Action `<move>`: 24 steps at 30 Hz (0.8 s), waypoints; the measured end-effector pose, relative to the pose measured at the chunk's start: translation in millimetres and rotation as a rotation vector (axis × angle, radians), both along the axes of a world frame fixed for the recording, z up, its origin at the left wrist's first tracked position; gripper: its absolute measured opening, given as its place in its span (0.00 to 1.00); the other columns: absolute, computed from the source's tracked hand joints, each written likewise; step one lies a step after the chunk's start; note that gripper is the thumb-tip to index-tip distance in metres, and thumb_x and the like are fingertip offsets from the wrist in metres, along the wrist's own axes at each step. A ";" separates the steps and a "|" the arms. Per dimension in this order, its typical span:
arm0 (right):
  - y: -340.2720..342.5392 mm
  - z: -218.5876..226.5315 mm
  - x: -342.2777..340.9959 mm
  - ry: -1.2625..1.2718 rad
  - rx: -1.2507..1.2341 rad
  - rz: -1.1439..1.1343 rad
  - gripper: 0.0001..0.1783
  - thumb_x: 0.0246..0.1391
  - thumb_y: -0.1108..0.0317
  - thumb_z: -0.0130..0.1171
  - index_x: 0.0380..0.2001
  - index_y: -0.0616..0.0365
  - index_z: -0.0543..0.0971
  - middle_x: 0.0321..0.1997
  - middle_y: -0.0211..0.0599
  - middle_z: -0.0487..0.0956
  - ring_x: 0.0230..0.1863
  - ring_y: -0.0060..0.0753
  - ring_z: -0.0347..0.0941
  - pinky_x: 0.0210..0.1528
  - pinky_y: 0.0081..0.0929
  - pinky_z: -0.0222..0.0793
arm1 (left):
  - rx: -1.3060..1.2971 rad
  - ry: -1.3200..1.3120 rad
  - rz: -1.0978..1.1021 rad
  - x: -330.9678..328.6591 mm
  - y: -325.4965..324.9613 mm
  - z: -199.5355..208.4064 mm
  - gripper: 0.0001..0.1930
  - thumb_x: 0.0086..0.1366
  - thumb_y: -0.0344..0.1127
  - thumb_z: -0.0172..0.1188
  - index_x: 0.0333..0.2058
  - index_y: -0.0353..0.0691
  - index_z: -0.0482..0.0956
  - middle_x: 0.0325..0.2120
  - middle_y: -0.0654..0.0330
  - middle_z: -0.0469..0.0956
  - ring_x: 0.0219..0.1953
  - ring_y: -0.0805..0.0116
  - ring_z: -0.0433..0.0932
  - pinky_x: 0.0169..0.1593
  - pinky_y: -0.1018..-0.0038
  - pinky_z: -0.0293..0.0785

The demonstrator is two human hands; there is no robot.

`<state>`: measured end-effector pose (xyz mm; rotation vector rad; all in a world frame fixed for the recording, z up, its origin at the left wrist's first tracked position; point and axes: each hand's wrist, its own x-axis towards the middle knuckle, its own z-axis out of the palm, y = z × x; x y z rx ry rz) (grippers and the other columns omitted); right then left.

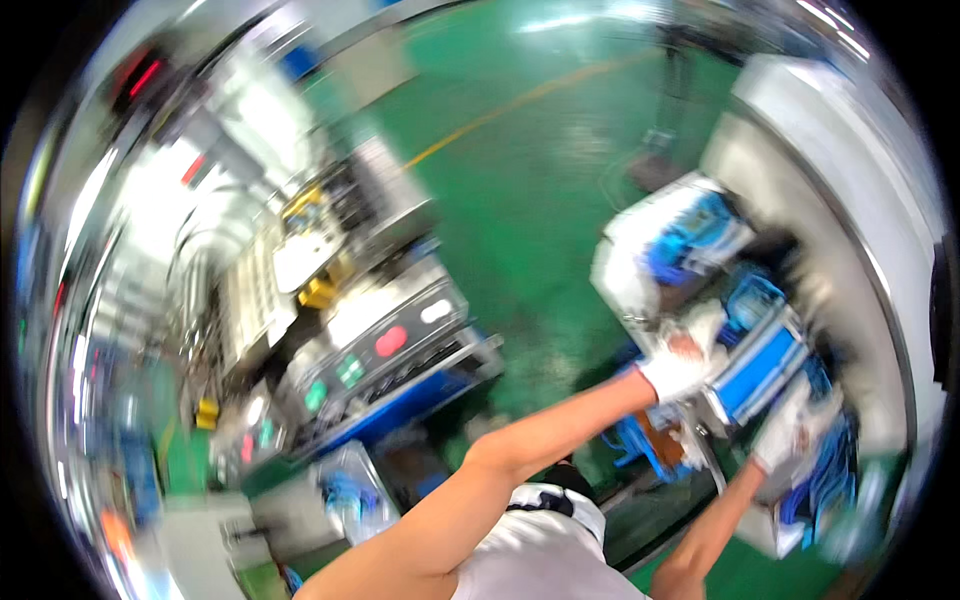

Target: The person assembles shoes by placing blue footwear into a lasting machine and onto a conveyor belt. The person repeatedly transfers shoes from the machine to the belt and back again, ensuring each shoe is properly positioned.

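The left hand (683, 362), in a white glove, is at the left edge of a blue, silver-edged block (757, 374); the right hand (795, 428) (gloved too) is just below it, near blue parts (830, 468). Through the blur, I cannot tell whether either grasps anything.

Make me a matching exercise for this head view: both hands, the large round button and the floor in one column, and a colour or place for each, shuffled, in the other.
Column one
1. Left hand
2. Large round button
3. Right hand
4. Floor

Column two
A. Green
B. Close below the blue panel in the picture
C. Red
D. Close by the blue panel's left end

Pairs: 1-D, 2-C, 3-B, 4-A
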<state>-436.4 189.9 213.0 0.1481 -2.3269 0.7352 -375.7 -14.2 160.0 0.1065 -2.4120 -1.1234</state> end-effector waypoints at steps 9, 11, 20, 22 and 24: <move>-181.4 -205.2 244.0 -1.464 0.079 1.383 0.34 0.60 0.69 0.66 0.66 0.65 0.66 0.68 0.55 0.70 0.67 0.45 0.69 0.68 0.39 0.65 | 0.140 -0.634 1.074 599.9 -45.2 -83.7 0.20 0.65 0.46 0.53 0.46 0.38 0.81 0.40 0.44 0.82 0.44 0.43 0.81 0.50 0.54 0.77; -208.6 -199.2 290.3 -1.392 0.413 1.582 0.35 0.59 0.71 0.66 0.66 0.65 0.65 0.67 0.59 0.70 0.67 0.48 0.69 0.68 0.40 0.65 | 0.319 -0.685 1.613 740.3 8.3 -60.8 0.16 0.67 0.46 0.54 0.39 0.38 0.79 0.38 0.44 0.81 0.43 0.43 0.81 0.48 0.54 0.77; -291.5 -248.3 397.0 -0.879 1.226 1.707 0.36 0.52 0.57 0.70 0.63 0.57 0.73 0.52 0.40 0.81 0.40 0.32 0.79 0.34 0.30 0.77 | 0.940 -0.236 3.125 968.2 352.3 -175.3 0.36 0.58 0.49 0.66 0.64 0.42 0.69 0.60 0.43 0.72 0.61 0.42 0.72 0.64 0.54 0.68; -281.0 -205.7 433.1 -1.000 1.409 1.527 0.33 0.51 0.55 0.68 0.59 0.58 0.75 0.49 0.41 0.81 0.40 0.36 0.80 0.38 0.36 0.79 | 1.083 -0.337 3.138 983.8 383.9 -177.1 0.44 0.59 0.51 0.66 0.70 0.42 0.58 0.65 0.44 0.66 0.65 0.40 0.68 0.65 0.48 0.65; -276.6 -196.4 436.8 -0.859 1.590 1.419 0.32 0.49 0.54 0.67 0.56 0.57 0.77 0.44 0.43 0.82 0.35 0.37 0.80 0.32 0.37 0.77 | 1.062 -0.382 3.183 1020.2 403.7 -177.8 0.46 0.59 0.52 0.65 0.71 0.42 0.55 0.67 0.44 0.62 0.67 0.41 0.65 0.66 0.46 0.63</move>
